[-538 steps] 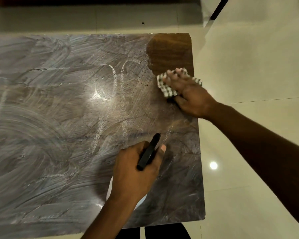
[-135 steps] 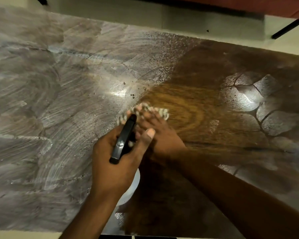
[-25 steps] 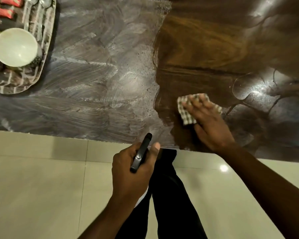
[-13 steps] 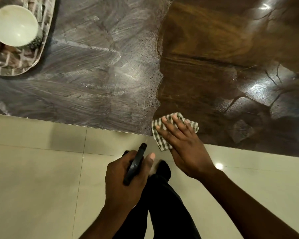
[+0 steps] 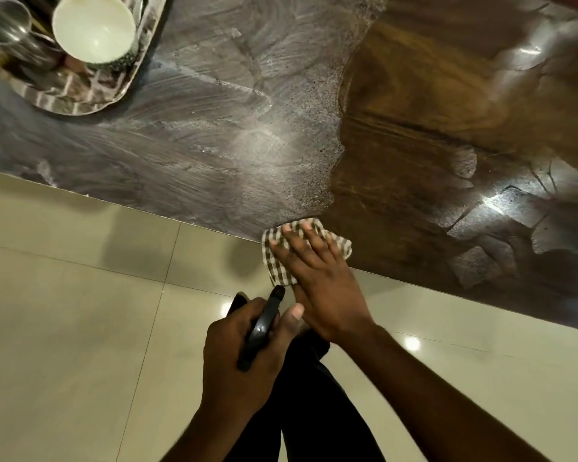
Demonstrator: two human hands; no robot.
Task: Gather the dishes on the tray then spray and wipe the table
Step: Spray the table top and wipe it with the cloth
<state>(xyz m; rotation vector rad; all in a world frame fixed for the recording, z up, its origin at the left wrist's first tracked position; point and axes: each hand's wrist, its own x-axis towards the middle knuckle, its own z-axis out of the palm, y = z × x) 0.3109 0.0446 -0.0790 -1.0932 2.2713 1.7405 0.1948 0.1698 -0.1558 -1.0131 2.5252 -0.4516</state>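
My right hand presses a checked cloth flat on the near edge of the dark wooden table, fingers straight; part of the cloth hangs past the edge. My left hand grips a black spray bottle head over the floor, just below the cloth. Left of the cloth the tabletop is hazy with smeared streaks; to its right the wood looks dark and glossy. At the far left a patterned tray carries a white bowl and a steel cup.
Beige floor tiles fill the lower half of the view. My dark trouser legs stand close to the table edge. Wet patches with ceiling-light glare lie at the table's right side.
My right hand has drawn the cloth from the tabletop back to the near edge, where it now overhangs. The left hand with the bottle stayed below it. More of the tray is in view.
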